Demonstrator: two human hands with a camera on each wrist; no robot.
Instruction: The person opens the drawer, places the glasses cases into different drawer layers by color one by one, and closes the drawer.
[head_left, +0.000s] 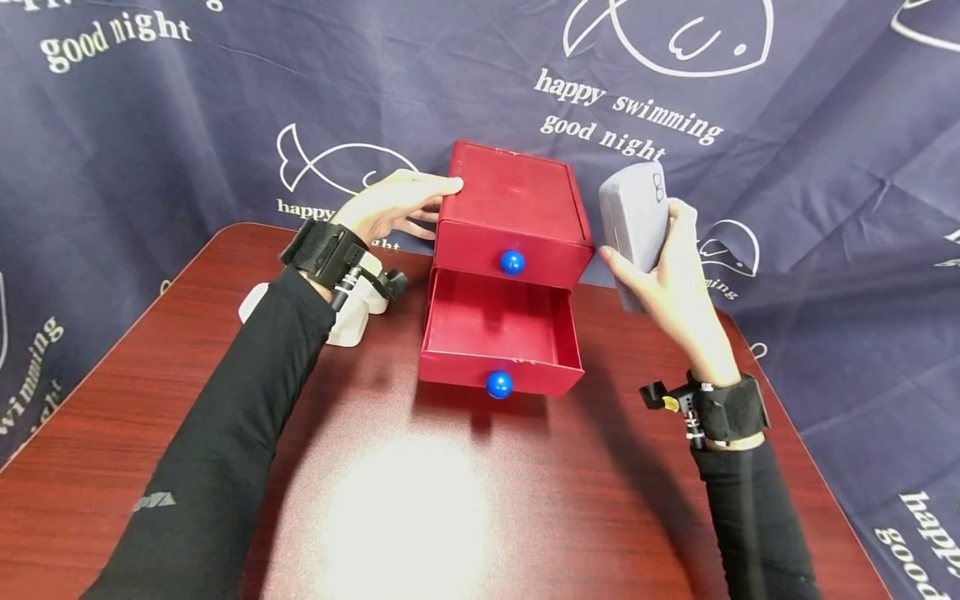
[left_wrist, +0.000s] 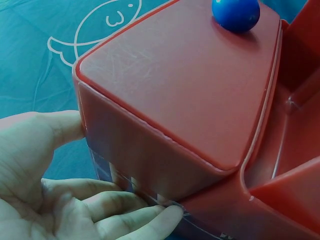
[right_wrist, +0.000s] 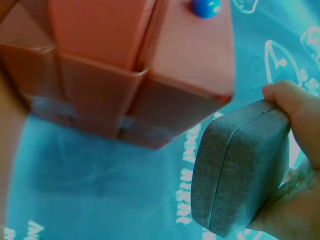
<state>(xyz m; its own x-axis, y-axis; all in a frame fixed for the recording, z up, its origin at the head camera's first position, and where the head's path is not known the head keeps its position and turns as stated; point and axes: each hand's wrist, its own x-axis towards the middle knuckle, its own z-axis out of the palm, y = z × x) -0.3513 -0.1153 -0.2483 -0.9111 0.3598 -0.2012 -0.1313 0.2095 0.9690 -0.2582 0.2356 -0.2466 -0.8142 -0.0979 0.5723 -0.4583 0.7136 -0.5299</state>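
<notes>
A red two-drawer box [head_left: 517, 196] with blue knobs stands on the table, its lower drawer [head_left: 491, 321] pulled out and bare inside. The upper drawer front [left_wrist: 175, 85] is closed. My left hand [head_left: 393, 204] rests on the box's left side, thumb at the top edge and the other fingers extended along the side wall. To the right of the box, my right hand [head_left: 667, 267] grips a grey hard case, like a glasses case [head_left: 636, 217], raised above the table. A seam runs round the case [right_wrist: 235, 165] in the right wrist view.
A white object [head_left: 348, 321] lies on the table behind the left wrist, partly covered by it. The brown table [head_left: 570, 517] ends at a dark blue curtain [head_left: 480, 67] printed with fish, close behind the box.
</notes>
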